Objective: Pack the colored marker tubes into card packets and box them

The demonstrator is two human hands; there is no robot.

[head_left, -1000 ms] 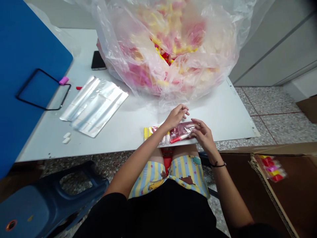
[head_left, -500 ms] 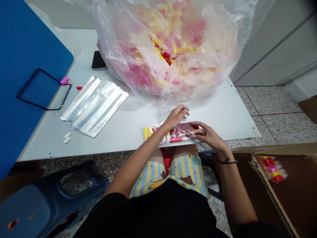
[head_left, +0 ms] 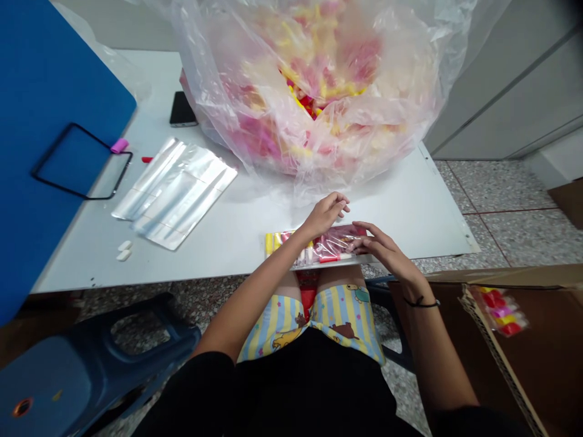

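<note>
A clear plastic packet (head_left: 339, 243) lies flat along the table's front edge, with yellow, red and white marker-like tubes showing through it. My left hand (head_left: 328, 212) hovers at the packet's far side, its fingers loosely bent and apart, holding nothing. The left forearm crosses over the packet and hides part of the tubes. My right hand (head_left: 381, 244) is at the packet's right end, fingers stretched out over the film. Whether its fingertips press on the film I cannot tell.
A big translucent bag (head_left: 319, 139) of colourful pieces fills the table's back. Flat clear sleeves (head_left: 182, 188), a phone (head_left: 183, 110), white bits (head_left: 124, 250) and a black wire frame (head_left: 82, 161) are on the left. A cardboard box (head_left: 537, 364) with a filled packet (head_left: 503, 311) stands right.
My right hand's fingers have straightened and spread at the packet's right end. The packet has shifted very slightly to the right. My left hand stays nearly still.
</note>
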